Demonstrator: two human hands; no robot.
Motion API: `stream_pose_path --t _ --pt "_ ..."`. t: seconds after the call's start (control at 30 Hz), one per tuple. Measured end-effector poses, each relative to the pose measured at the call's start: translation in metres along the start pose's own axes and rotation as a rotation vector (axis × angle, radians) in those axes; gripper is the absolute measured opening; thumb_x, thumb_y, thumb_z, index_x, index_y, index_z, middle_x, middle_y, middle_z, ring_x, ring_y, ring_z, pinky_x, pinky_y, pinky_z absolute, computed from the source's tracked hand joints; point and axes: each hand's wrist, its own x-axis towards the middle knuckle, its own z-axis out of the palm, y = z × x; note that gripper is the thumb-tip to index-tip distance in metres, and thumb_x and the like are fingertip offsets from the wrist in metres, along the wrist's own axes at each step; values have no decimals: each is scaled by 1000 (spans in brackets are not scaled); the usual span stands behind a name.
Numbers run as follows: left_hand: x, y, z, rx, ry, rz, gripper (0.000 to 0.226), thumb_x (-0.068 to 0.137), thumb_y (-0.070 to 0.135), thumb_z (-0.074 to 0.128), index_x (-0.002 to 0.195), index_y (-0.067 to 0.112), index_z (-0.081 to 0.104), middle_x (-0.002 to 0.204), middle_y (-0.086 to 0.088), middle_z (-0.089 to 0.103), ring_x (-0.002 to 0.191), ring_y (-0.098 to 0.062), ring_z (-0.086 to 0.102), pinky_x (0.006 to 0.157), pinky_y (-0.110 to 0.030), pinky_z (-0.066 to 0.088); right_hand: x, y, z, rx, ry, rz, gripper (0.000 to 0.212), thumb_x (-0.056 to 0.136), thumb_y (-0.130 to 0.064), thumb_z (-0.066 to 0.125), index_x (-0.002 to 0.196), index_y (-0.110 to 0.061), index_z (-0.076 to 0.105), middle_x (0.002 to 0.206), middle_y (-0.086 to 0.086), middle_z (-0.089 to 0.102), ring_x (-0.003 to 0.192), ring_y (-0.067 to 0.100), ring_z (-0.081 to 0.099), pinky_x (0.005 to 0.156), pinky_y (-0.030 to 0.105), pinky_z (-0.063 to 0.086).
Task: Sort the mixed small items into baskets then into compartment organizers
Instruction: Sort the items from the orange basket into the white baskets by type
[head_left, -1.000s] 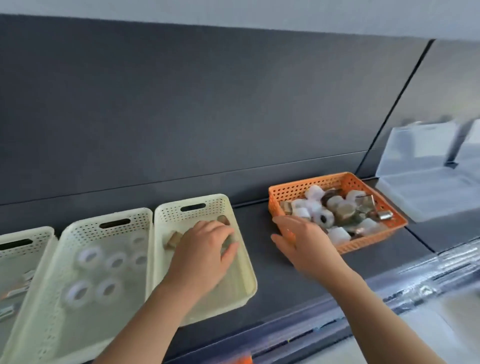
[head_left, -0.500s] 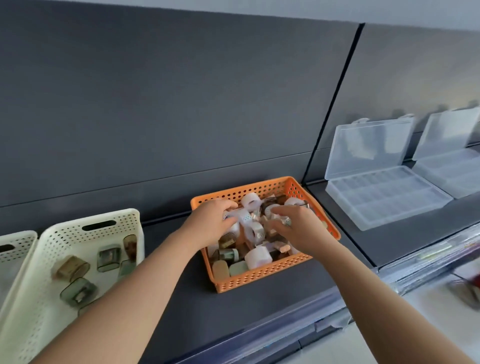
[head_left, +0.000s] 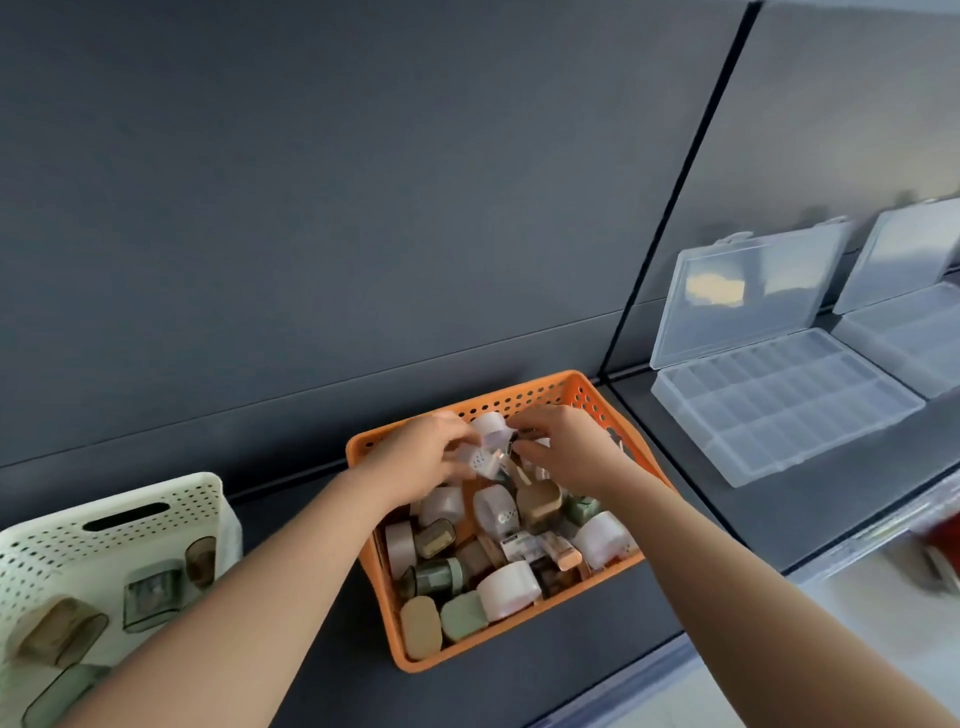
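Two perforated baskets are shown: one orange basket (head_left: 545, 397) and one cream basket (head_left: 197, 493). Two clear compartment organizers are counted, a nearer organizer (head_left: 779, 410) and a farther organizer (head_left: 914, 338). Four tinted translucent cases (head_left: 150, 597) are seen in the cream basket. The heaped mixed small items (head_left: 506, 582) cannot be counted.

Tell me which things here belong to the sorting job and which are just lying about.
Job: orange basket, mixed small items, cream basket, near organizer, far organizer, left hand, right hand.
Lying about: blurred red object, shelf-edge strip.
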Motion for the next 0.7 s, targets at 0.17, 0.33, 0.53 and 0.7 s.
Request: stream_pose_path --t 0.17,0.33,0.53,0.7 --pt "-24 -5 -15 -253 214 -97 27 88 29 66 114 32 61 106 20 63 98 3 59 84 -20 47 29 -4 2 -84 -72 -74 36 90 -18 61 126 -18 61 118 5 67 103 23 63 90 39 51" --pt "-38 4 -14 -480 244 -205 23 97 24 50 113 34 63 114 19 62 109 3 55 93 -22 43 45 4 4 -130 -73 -148 33 84 -20 69 117 -16 67 110 5 67 97 22 64 82 31 50" --pt "-37 25 -9 -393 208 -324 21 86 50 60 85 30 64 94 16 63 95 0 57 76 -22 43 50 9 12 -124 -51 -223 32 84 -21 68 116 -18 68 110 6 64 96 22 62 82 28 47" --pt "-36 34 1 -302 144 -352 17 74 45 77 85 33 71 97 23 66 98 7 57 90 -25 45 51 14 11 -83 -47 -282 31 81 -21 71 111 -18 69 108 2 66 96 20 61 82 28 46"
